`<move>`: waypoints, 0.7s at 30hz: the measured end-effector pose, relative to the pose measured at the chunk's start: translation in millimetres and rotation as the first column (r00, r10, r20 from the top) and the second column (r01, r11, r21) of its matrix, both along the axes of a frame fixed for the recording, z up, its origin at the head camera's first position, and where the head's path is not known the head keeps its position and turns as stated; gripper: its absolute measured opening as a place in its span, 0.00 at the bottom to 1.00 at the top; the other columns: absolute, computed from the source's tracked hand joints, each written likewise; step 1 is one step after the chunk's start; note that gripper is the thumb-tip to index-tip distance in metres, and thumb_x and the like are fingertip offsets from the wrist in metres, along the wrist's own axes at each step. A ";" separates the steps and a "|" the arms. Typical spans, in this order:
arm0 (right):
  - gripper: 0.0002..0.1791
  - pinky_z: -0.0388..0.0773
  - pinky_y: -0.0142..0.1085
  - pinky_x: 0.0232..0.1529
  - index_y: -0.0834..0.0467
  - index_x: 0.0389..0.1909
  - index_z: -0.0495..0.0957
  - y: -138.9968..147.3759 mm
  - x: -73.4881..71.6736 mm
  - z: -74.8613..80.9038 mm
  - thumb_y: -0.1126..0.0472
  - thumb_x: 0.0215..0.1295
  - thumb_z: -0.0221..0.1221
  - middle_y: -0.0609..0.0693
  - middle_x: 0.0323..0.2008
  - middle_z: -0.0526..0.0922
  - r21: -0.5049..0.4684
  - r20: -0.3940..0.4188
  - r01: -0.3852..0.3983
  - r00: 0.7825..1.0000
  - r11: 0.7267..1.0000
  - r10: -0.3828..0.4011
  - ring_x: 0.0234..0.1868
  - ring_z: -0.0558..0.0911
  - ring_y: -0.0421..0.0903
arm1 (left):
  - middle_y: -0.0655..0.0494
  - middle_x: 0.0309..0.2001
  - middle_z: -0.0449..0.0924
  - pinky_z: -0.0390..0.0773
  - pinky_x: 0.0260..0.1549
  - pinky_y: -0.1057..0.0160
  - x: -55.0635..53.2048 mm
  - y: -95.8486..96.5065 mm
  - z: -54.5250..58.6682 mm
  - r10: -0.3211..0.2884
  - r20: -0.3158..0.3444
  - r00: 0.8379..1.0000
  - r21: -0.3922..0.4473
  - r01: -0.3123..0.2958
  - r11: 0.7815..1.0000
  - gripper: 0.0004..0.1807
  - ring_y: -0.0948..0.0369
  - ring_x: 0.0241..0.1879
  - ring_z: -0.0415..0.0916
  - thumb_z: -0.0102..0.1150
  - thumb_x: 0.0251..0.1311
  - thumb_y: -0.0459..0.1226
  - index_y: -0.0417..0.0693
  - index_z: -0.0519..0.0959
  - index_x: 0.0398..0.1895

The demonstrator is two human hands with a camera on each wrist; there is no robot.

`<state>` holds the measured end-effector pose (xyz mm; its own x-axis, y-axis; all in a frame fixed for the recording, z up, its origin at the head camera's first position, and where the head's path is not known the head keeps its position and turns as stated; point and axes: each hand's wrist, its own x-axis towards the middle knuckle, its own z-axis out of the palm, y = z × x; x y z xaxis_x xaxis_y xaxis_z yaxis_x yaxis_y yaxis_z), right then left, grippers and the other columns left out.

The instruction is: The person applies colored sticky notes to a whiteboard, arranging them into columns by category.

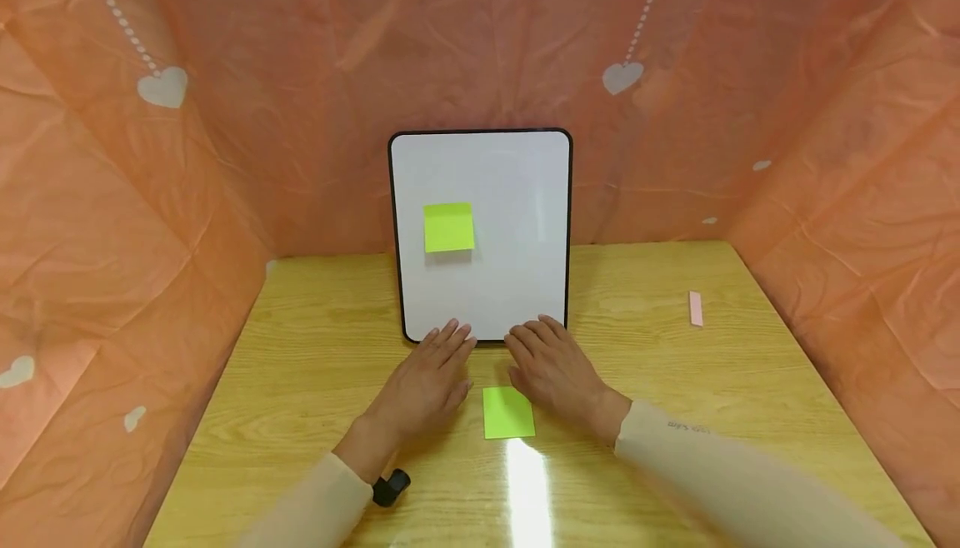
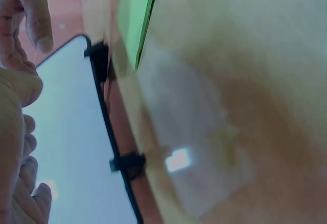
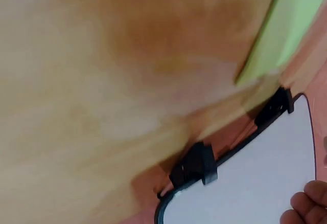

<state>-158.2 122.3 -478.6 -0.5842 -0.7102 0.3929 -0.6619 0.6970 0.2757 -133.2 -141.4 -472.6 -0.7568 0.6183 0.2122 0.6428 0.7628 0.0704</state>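
A white board (image 1: 510, 198) with a thin black frame stands upright, and a yellow-green sticky note (image 1: 448, 227) clings to its left half. At its lower edge, left of centre, the extended fingers of my left hand (image 1: 420, 390) overlap the board, palm downward. My right hand (image 1: 558, 373) mirrors it at the lower right, its fingers together and nearly straight. Between the hands, a pad of green sticky notes (image 1: 506, 415) lies on the table, partly shaded by my right hand. In the right wrist view, my right fingertips (image 3: 309, 203) appear over the white surface.
Black clips (image 3: 196, 165) project from the board's lower frame onto the wood-grain table (image 1: 300, 348). Over to the right lies a small pale pink strip (image 1: 696, 308). Orange cloth (image 1: 315, 115) with white hearts surrounds the back and sides. A black band (image 1: 390, 488) circles my left wrist.
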 end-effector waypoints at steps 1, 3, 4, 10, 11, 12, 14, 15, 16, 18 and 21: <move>0.23 0.75 0.50 0.71 0.60 0.59 0.79 0.9 3.3 -1.9 0.49 0.72 0.64 0.53 0.55 0.84 -0.006 0.009 -0.005 1.000 1.000 0.005 0.58 0.80 0.52 | 0.46 0.81 0.63 0.56 0.82 0.50 4.2 2.1 -1.6 0.000 0.022 1.000 0.005 0.000 1.000 0.33 0.50 0.83 0.54 0.54 0.79 0.47 0.40 0.67 0.79; 0.23 0.76 0.49 0.70 0.60 0.58 0.79 2.3 9.7 -5.5 0.49 0.71 0.65 0.53 0.55 0.84 -0.008 0.016 -0.012 1.000 1.000 0.013 0.58 0.81 0.52 | 0.47 0.81 0.62 0.54 0.83 0.50 11.9 5.7 -4.6 0.001 0.063 0.998 0.012 -0.002 1.000 0.33 0.51 0.84 0.52 0.53 0.80 0.47 0.41 0.66 0.80; 0.23 0.76 0.49 0.69 0.60 0.58 0.80 2.9 12.7 -7.7 0.49 0.71 0.65 0.53 0.54 0.84 -0.010 0.021 -0.017 1.000 1.000 0.017 0.58 0.80 0.52 | 0.48 0.82 0.61 0.54 0.83 0.50 15.4 7.2 -6.0 0.000 0.086 0.996 0.018 -0.002 1.000 0.33 0.51 0.84 0.51 0.52 0.80 0.48 0.41 0.65 0.80; 0.23 0.77 0.47 0.68 0.58 0.55 0.81 6.6 28.5 -21.7 0.46 0.69 0.68 0.51 0.53 0.84 -0.005 0.055 -0.038 0.998 0.999 0.039 0.58 0.81 0.51 | 0.51 0.83 0.60 0.52 0.84 0.51 29.9 12.1 -12.9 0.006 0.179 0.984 -0.013 -0.004 1.000 0.34 0.53 0.85 0.48 0.50 0.80 0.51 0.45 0.63 0.82; 0.24 0.77 0.47 0.67 0.58 0.55 0.81 7.4 31.0 -24.1 0.45 0.68 0.68 0.51 0.53 0.84 -0.001 0.062 -0.041 0.997 0.999 0.041 0.58 0.81 0.51 | 0.51 0.83 0.60 0.52 0.84 0.52 31.4 12.5 -14.4 0.006 0.193 0.981 -0.020 -0.002 1.000 0.34 0.54 0.85 0.48 0.50 0.80 0.52 0.46 0.63 0.82; 0.24 0.77 0.47 0.67 0.58 0.55 0.81 8.3 33.4 -26.1 0.44 0.68 0.68 0.51 0.53 0.84 0.004 0.070 -0.045 0.997 0.999 0.045 0.58 0.81 0.51 | 0.52 0.83 0.59 0.51 0.84 0.52 32.8 12.9 -15.8 0.005 0.208 0.978 -0.024 0.001 1.000 0.35 0.54 0.85 0.48 0.50 0.80 0.52 0.46 0.63 0.82; 0.25 0.78 0.47 0.66 0.58 0.54 0.81 9.5 38.0 -29.7 0.43 0.68 0.69 0.51 0.53 0.84 0.012 0.085 -0.053 0.995 0.999 0.052 0.57 0.81 0.51 | 0.52 0.83 0.59 0.52 0.84 0.52 35.2 13.5 -19.7 -0.001 0.237 0.971 -0.030 0.008 1.000 0.35 0.54 0.85 0.48 0.50 0.80 0.53 0.46 0.63 0.82; 0.25 0.78 0.46 0.66 0.58 0.53 0.80 10.0 40.1 -31.3 0.43 0.67 0.69 0.51 0.52 0.84 0.016 0.093 -0.057 0.994 0.998 0.055 0.57 0.81 0.51 | 0.52 0.83 0.59 0.52 0.84 0.52 36.4 13.7 -21.3 -0.006 0.249 0.968 -0.035 0.016 0.999 0.36 0.54 0.85 0.48 0.51 0.80 0.54 0.46 0.63 0.82; 0.25 0.78 0.46 0.65 0.57 0.52 0.80 10.3 42.1 -32.7 0.42 0.67 0.69 0.51 0.52 0.84 0.022 0.099 -0.062 0.993 0.998 0.059 0.57 0.81 0.50 | 0.52 0.83 0.59 0.52 0.84 0.52 37.5 14.0 -23.0 -0.012 0.262 0.965 -0.039 0.023 0.999 0.36 0.54 0.85 0.47 0.51 0.79 0.54 0.46 0.63 0.82; 0.25 0.78 0.47 0.66 0.57 0.51 0.80 10.4 45.7 -34.8 0.41 0.68 0.69 0.50 0.52 0.84 0.032 0.116 -0.075 0.991 0.997 0.071 0.56 0.81 0.49 | 0.52 0.83 0.58 0.53 0.84 0.52 39.3 14.5 -25.6 -0.023 0.282 0.959 -0.048 0.038 0.998 0.37 0.54 0.85 0.47 0.51 0.79 0.56 0.46 0.64 0.82; 0.25 0.78 0.47 0.67 0.55 0.50 0.79 10.7 50.3 -37.2 0.39 0.68 0.68 0.48 0.51 0.83 0.049 0.136 -0.094 0.987 0.994 0.086 0.56 0.80 0.48 | 0.53 0.83 0.57 0.53 0.83 0.52 40.4 15.2 -29.2 -0.038 0.293 0.955 -0.057 0.057 0.997 0.40 0.54 0.85 0.47 0.52 0.77 0.60 0.47 0.64 0.82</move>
